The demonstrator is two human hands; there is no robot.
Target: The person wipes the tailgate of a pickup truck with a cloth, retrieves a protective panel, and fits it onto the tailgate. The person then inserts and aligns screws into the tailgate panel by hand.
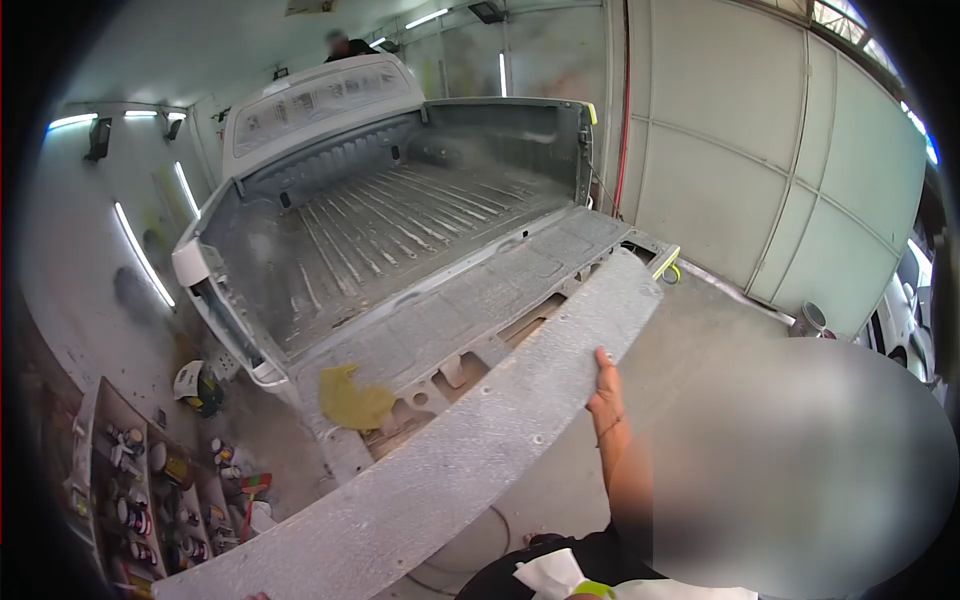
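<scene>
A long grey panel [440, 450] with a rough surface and small holes runs diagonally from the bottom left to the open tailgate [490, 270] of a pickup. My right hand [606, 388] grips its right-hand edge, with the thumb on the upper face. At the bottom edge of the view, only a bit of my left hand [258, 596] shows against the panel's lower edge; the rest is out of frame. A yellowish-green cloth or pad [354, 398] lies on the tailgate beside the panel, near cut-out openings.
The ribbed truck bed [390, 220] lies beyond the tailgate. Shelves with cans [145, 490] stand at lower left, near a respirator-like item [198, 388]. A metal can [808, 320] is by the right wall. Behind the cab is a person [347, 46]. A blurred patch covers the lower right.
</scene>
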